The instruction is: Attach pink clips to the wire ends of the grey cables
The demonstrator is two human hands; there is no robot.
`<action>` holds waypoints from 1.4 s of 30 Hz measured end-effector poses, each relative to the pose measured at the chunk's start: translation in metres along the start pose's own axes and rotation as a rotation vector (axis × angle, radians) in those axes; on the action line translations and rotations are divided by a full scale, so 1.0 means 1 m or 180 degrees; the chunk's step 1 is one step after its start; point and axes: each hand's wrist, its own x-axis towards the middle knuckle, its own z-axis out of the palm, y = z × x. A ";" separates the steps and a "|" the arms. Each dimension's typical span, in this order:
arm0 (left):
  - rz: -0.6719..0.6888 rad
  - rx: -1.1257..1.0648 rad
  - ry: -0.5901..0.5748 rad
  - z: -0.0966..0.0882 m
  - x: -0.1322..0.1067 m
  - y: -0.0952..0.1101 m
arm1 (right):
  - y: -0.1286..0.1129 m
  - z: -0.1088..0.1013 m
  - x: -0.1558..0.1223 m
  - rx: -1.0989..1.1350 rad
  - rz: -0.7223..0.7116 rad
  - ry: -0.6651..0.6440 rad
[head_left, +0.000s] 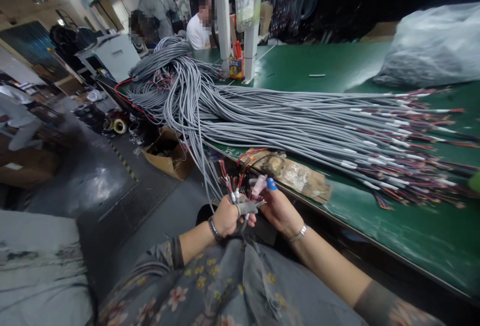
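Note:
My left hand [229,216] is closed round several grey cables [204,163], close in front of my body. Their stripped ends, thin coloured wires [224,171] with white sleeves at the base, stick up out of the fist. A grey wrap covers one finger of that hand. Beside it, my right hand [279,208] has its fingers bent toward the wire ends, with pink and blue coverings on the fingertips. Whether the right fingers pinch a wire is hidden. Beyond both hands, a worn, taped block [303,178] lies on the table edge.
A long bundle of grey cables [285,111] runs across the green table [412,246], coloured ends to the right. A plastic bag [431,46] lies at the back right. A white post [224,16] stands behind. An open cardboard box [176,161] sits on the floor; a person [198,31] is beyond.

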 end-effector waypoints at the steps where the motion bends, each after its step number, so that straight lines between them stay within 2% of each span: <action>1: 0.0027 0.0013 -0.0007 -0.001 -0.001 0.000 | -0.001 0.000 -0.001 0.0009 0.0028 -0.0017; 6: 0.0112 0.0100 -0.0055 -0.005 -0.008 -0.004 | -0.006 -0.003 -0.004 -0.0085 0.0124 -0.0207; 10: 0.0092 0.0015 0.0026 -0.005 -0.011 -0.003 | -0.005 -0.003 -0.003 -0.0115 -0.0054 -0.0021; 13: 0.0048 -0.0104 0.0097 -0.004 -0.008 0.001 | -0.004 -0.002 -0.004 -0.0204 -0.0125 0.0018; 20: -0.0003 -0.0275 0.0018 -0.001 0.001 0.007 | -0.007 -0.004 -0.002 -0.0167 0.0089 -0.0111; 27: 0.0000 -0.0281 -0.0017 -0.002 0.002 0.004 | -0.008 0.001 -0.003 -0.0394 -0.0051 0.0205; 31: -0.0013 -0.0347 0.0028 -0.002 0.001 0.004 | -0.011 0.003 -0.003 -0.0406 0.0121 0.0322; 37: -0.0091 -0.0416 -0.0030 -0.003 0.003 0.009 | -0.009 -0.001 0.000 0.0182 0.0185 -0.0045; 42: -0.0116 -0.0354 -0.0065 -0.004 0.005 0.008 | -0.006 -0.006 0.002 0.0273 0.0168 -0.0210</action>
